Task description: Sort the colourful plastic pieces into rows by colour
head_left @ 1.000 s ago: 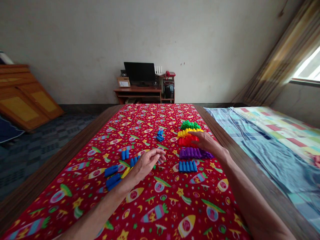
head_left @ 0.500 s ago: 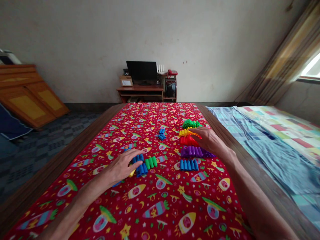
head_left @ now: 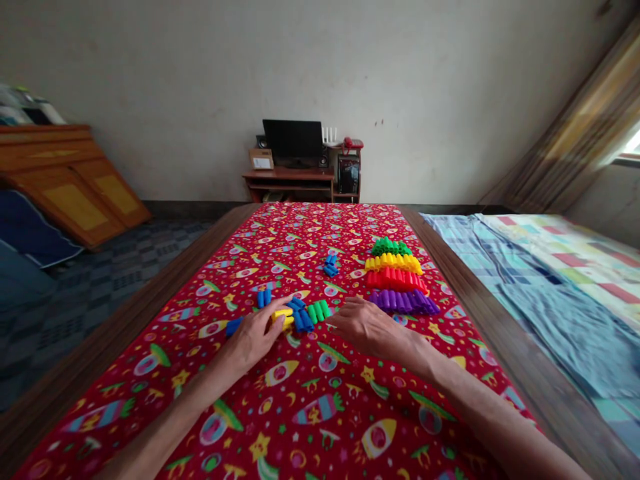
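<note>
My left hand (head_left: 256, 335) is open, thumb and fingers apart around small yellow plastic tubes (head_left: 283, 318) lying on the red cloth; whether it touches them I cannot tell. Blue tubes (head_left: 303, 320) lie just right of the yellow ones, followed by a few green tubes (head_left: 319, 311). More blue tubes (head_left: 233, 327) show left of that hand. My right hand (head_left: 364, 327) hovers palm down just right of the green tubes, its fingers stretched to the left and nothing visible in them. It covers the spot below the row of purple tubes (head_left: 403, 301).
Rows of red tubes (head_left: 396, 279), yellow tubes (head_left: 393, 263) and green tubes (head_left: 391, 246) lie behind the purple row. A few blue tubes (head_left: 331, 265) sit mid-table. The patterned tablecloth (head_left: 320, 407) covers the wooden table (head_left: 450, 287). A bed (head_left: 560, 307) stands at the right.
My right hand has left the yellow and red rows and come left and nearer, beside the loose green tubes. My left hand has drawn back slightly, uncovering the yellow tubes. The view has shifted a little.
</note>
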Available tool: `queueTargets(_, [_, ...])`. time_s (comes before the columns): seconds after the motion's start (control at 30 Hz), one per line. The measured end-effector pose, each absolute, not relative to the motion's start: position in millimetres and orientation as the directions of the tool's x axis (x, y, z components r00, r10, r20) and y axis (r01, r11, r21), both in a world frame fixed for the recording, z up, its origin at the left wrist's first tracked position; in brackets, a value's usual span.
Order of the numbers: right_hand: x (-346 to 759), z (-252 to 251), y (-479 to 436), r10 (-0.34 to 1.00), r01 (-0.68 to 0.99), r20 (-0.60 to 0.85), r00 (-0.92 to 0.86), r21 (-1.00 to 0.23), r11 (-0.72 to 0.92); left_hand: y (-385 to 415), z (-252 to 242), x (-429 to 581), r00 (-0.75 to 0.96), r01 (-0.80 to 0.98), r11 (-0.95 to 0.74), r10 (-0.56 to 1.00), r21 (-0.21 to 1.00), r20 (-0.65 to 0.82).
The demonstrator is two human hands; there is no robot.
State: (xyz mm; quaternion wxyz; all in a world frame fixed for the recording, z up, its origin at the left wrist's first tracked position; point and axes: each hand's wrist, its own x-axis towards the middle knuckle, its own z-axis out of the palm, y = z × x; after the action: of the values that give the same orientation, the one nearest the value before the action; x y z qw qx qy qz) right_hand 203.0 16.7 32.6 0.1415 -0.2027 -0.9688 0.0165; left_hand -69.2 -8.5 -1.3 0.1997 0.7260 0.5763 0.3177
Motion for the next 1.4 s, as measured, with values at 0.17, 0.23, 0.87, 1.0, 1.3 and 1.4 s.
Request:
queueTargets(0.17, [199, 29, 16, 0.432, 0.416, 0.306, -0.848, -0.117, 0.902, -14, 5, -59, 0.029, 0.277, -0.032, 0.999, 0.960, 0.024])
queueTargets(0.23, [196, 29, 12, 0.454, 0.413, 0.400, -0.796, -0.188, 0.891, -20, 10, -48, 0.034, 0.097, 0.051, 0.998, 0.994, -0.055])
queueTargets(0.87, [179, 43, -20, 0.427, 0.473, 0.543, -0.723, -0.060, 0.879, -53, 11, 1, 0.049, -0.171, 0.149, 0.988, 0.974, -0.143])
queueTargets(1.0, [177, 47, -23, 0.388, 0.427, 0.480, -0.787, -0.030, 0.904, -55, 14, 6, 0.046, -0.178, 0.147, 0.989, 0.973, -0.141])
queueTargets(1.3, [286, 73, 79, 0.716, 0.684, 0.588, -0.376, -0.345, 0.643, -47, 28, -23, -0.061, 0.185, -0.052, 0.996, 0.981, 0.065])
queueTargets(1.4, [334, 65, 128, 0.788, 0.775, 0.513, -0.342, -0.320, 0.545, -44, 25, -29, -0.089, 0.215, -0.060, 0.993, 0.975, 0.081])
